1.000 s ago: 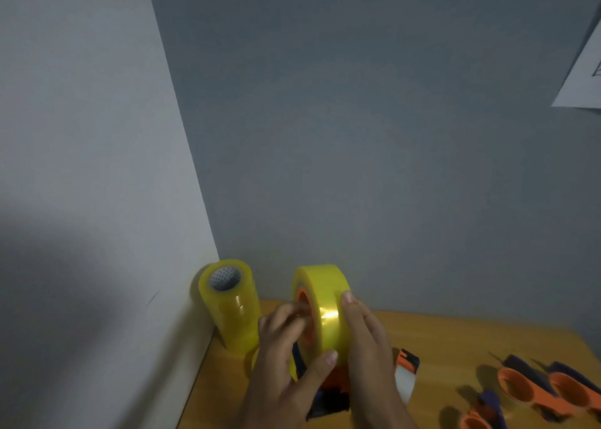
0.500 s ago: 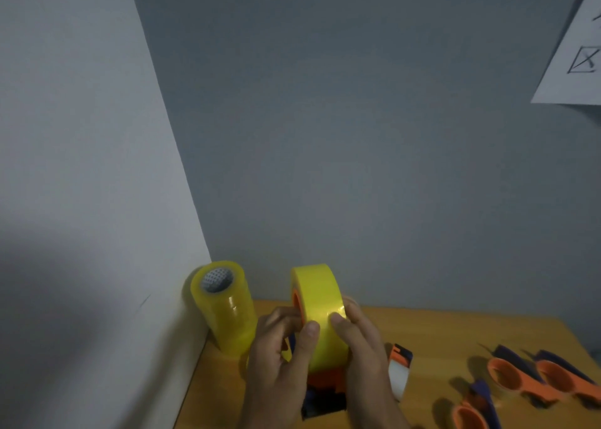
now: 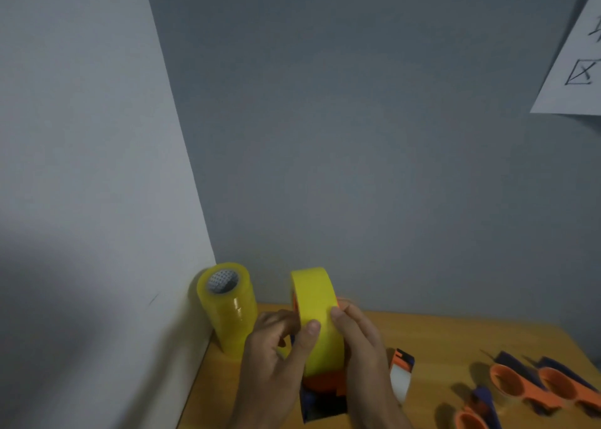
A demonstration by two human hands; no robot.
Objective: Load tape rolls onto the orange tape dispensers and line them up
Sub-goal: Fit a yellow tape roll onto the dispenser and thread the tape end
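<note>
A yellow tape roll (image 3: 317, 311) stands on edge, seated on an orange and dark blue tape dispenser (image 3: 322, 393) held over the wooden table (image 3: 439, 331). My left hand (image 3: 276, 357) grips the roll from the left, its thumb pressed on the roll's outer face. My right hand (image 3: 361, 347) holds the roll's right side with its thumb on the face. A stack of yellow tape rolls (image 3: 227, 305) stands in the corner to the left. Three unloaded orange dispensers (image 3: 517, 386) lie at the right.
A white wall (image 3: 81, 168) closes the left side and a grey wall (image 3: 357, 135) the back. A paper sheet (image 3: 579, 54) hangs at the upper right. The dispenser's white and orange front piece (image 3: 401, 371) sticks out right of my right hand.
My left thumb has slid up onto the roll's face and my right thumb has come down beside it. The roll stays seated on the dispenser.
</note>
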